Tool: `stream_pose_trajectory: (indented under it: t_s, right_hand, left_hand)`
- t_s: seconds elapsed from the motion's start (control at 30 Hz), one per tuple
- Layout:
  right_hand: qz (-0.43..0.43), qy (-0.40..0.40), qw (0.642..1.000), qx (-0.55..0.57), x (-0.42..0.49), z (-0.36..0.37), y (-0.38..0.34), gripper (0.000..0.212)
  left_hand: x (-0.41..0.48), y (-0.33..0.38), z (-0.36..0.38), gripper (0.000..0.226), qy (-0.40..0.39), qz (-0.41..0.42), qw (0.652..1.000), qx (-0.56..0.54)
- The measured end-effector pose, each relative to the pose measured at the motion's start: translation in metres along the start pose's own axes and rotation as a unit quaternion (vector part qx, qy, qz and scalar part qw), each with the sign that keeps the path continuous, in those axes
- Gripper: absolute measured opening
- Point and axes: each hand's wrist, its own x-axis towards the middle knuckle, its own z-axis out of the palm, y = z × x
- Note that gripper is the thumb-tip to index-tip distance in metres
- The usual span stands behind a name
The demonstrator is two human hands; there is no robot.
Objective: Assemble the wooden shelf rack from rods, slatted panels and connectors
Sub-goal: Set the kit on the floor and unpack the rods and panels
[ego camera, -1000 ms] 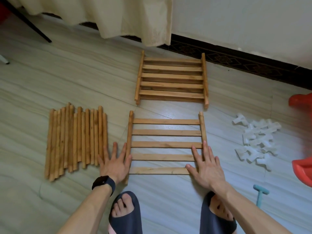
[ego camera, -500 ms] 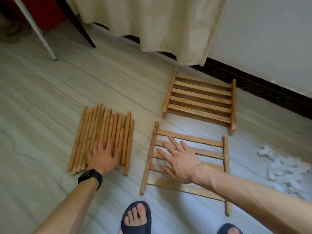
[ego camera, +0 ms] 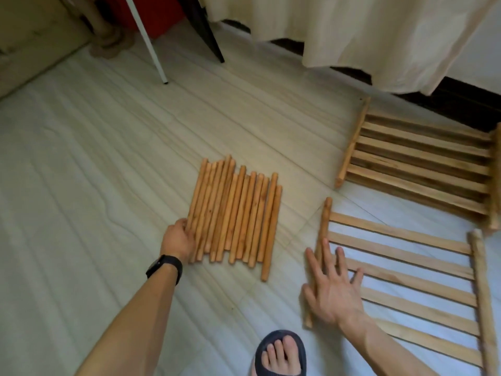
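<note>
View looking down from my head at a pale, streaked tile floor (ego camera: 81, 185) where the wooden parts are laid out. A bundle of round rods (ego camera: 235, 213) lies side by side in the middle of the floor, ends uneven, pointing away from me. My left grip (ego camera: 177, 240), with a black watch (ego camera: 164, 268) on the wrist, is at the bundle's left edge, fingers curled onto the outermost rods near their closer ends. To the right, well apart from the rods, the nearer slatted panel (ego camera: 393, 232) lies flat on the floor. My right grip (ego camera: 332, 291) is spread wide, fingers straight, and rests palm down across that panel's left rail and closest slats, holding nothing. Beyond it, near a dark skirting board (ego camera: 461, 101), sits a stack of slatted panels (ego camera: 417, 169). A cream curtain (ego camera: 352, 28) hangs along the top, with a thin white leg (ego camera: 150, 42) standing on the floor to its left. My foot in a dark slipper (ego camera: 280, 354) shows at the bottom edge.
</note>
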Motion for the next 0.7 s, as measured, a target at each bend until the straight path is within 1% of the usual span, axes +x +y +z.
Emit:
stream_pose_trajectory:
  t_s: [0.07,0.17,0.23,0.3,0.4,0.5,0.57,0.6,0.63,0.7]
  right_hand:
    - [-0.013,-0.012,1.000,-0.017,-0.003,-0.003,0.006,0.077]
    - [-0.010,-0.036,0.999,-0.006,-0.006,-0.007,0.009,0.080]
    - [-0.004,-0.036,0.999,0.006,-0.006,-0.009,0.008,0.083]
    - [0.000,-0.030,0.999,0.014,-0.005,-0.011,0.003,0.087]
    - [0.003,-0.030,0.999,0.014,-0.004,-0.011,-0.008,0.089]
    - [0.002,-0.047,0.999,0.011,0.000,-0.018,-0.010,0.090]
    - [-0.006,-0.067,0.998,0.009,0.003,-0.033,-0.004,0.087]
    - [-0.012,-0.076,0.997,0.016,0.006,-0.044,0.002,0.083]
    - [-0.017,-0.080,0.996,0.040,0.006,-0.060,0.007,0.078]
    - [-0.001,-0.069,0.988,0.135,0.000,-0.100,0.020,0.064]
  left_hand:
    - [0.004,-0.002,0.000,0.043,0.001,-0.013,1.000,0.002]
    - [0.009,0.002,-0.004,0.041,-0.013,-0.039,0.999,-0.019]
    - [0.009,0.005,-0.007,0.039,-0.034,-0.052,0.998,-0.030]
    - [0.006,0.007,-0.012,0.038,-0.028,-0.062,0.997,-0.044]
    - [-0.009,0.025,-0.018,0.036,0.010,-0.052,0.993,-0.108]
    - [-0.033,0.065,-0.019,0.035,0.013,-0.018,0.980,-0.200]
    - [-0.053,0.095,-0.017,0.027,-0.026,-0.001,0.960,-0.279]
    - [-0.066,0.110,-0.015,0.018,-0.068,0.007,0.943,-0.325]
    - [-0.081,0.125,-0.013,0.014,-0.119,0.017,0.922,-0.368]
    - [-0.111,0.154,-0.007,0.017,-0.213,0.046,0.882,-0.419]
